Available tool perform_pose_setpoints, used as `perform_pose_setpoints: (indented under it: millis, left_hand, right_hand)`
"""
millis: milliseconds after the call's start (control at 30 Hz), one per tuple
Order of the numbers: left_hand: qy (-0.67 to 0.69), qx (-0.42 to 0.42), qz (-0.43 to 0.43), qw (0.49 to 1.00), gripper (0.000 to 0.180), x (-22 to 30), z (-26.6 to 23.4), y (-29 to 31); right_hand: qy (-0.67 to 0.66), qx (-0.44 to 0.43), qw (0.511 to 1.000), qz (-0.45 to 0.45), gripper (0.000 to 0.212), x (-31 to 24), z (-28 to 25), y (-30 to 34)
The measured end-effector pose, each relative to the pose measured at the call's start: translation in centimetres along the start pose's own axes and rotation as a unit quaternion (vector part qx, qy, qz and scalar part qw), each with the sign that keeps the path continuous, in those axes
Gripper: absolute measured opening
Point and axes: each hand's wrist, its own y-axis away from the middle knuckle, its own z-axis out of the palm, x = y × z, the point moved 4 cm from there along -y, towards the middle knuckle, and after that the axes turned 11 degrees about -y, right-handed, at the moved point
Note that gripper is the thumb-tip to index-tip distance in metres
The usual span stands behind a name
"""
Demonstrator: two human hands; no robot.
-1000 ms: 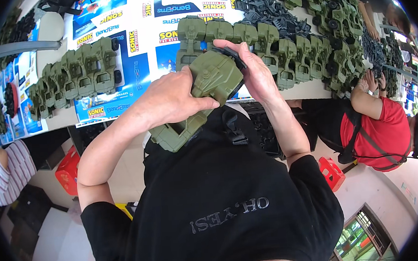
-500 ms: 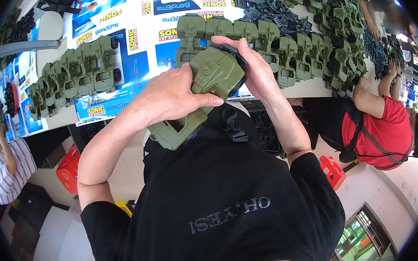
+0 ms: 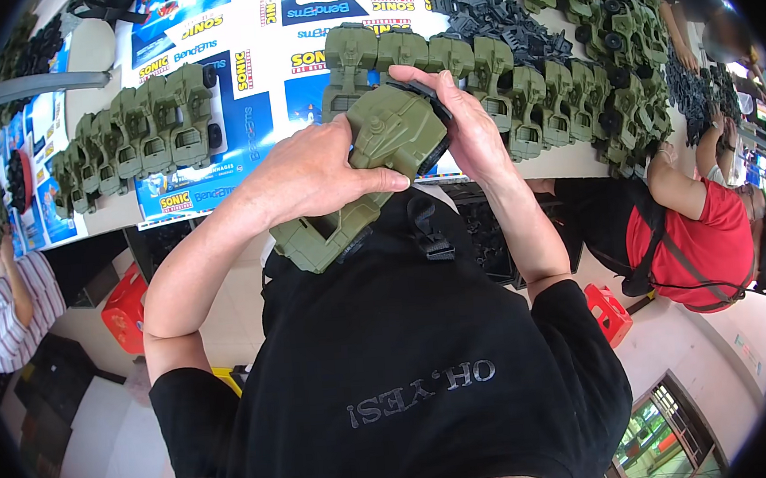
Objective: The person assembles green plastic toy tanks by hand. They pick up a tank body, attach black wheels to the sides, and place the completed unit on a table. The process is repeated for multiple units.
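Note:
Close to my chest, at the table's front edge, I hold an olive-green toy vehicle body [image 3: 399, 131] tilted, one end toward me. My left hand [image 3: 320, 170] grips its left side, the thumb stretched across the top. On the opposite side my right hand [image 3: 468, 122] is wrapped round the end, where a dark part or wheel shows under the fingers. What that dark part is, I cannot tell. Just beyond my hands stands a row of similar green vehicle bodies [image 3: 450, 55].
More green vehicles [image 3: 153, 131] stand in a row at the left. Dark grey plastic parts [image 3: 492, 23] lie heaped beyond, with piled vehicles [image 3: 621, 27] at the right. Printed sheets [image 3: 258, 97] cover the table. Co-workers sit either side, one in a red shirt [image 3: 703, 243]. Red stools [image 3: 126, 310] stand below.
My hands and the toy vehicle have hardly moved. The co-workers on both sides have shifted their arms slightly.

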Motion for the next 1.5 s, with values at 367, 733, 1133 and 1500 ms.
perform_pose_setpoints:
  millis: [367,733,1133,1500]
  left_hand:
    - [0.016,0.020,0.005,1.000,0.089,-0.4,0.6,-0.1]
    - [0.037,0.041,0.108,0.993,0.070,0.8,0.8,1.7]
    - [-0.115,0.025,0.168,0.979,0.092,1.6,4.2,4.0]
    - [-0.139,0.047,0.178,0.973,0.094,2.0,5.0,4.9]
  right_hand:
    - [0.102,0.028,0.993,-0.052,0.063,0.6,0.3,0.5]
    - [0.192,0.024,0.970,-0.147,0.041,-2.8,0.7,1.0]
    - [0.112,-0.084,0.990,-0.018,0.063,2.3,3.0,6.0]
    - [0.120,-0.146,0.978,-0.088,0.043,3.0,3.2,6.6]
